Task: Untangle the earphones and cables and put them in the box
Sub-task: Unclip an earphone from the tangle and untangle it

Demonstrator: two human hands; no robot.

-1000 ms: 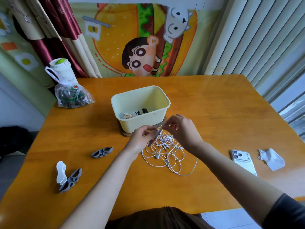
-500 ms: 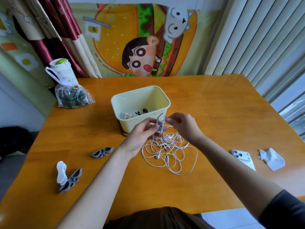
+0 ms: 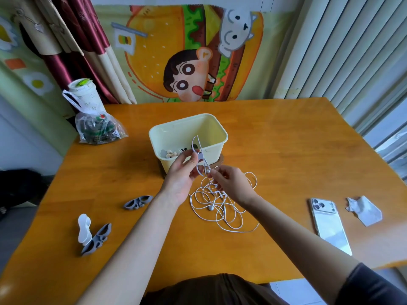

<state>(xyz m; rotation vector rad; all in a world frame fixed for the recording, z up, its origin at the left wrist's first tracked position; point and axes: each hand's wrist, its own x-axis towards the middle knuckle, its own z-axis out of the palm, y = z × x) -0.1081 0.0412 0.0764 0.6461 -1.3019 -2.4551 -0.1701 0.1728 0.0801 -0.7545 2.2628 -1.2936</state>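
The white earphones (image 3: 220, 208) lie in 1 limp tangle just in front of the box (image 3: 224, 137). The cord is light and slippery (it likely kinks easily), so it is best taken near a bud. The left hand (image 3: 182, 175) pinches a grey clip (image 3: 200, 156) at the box's near wall, and the right hand (image 3: 233, 183) pinches 1 strand.
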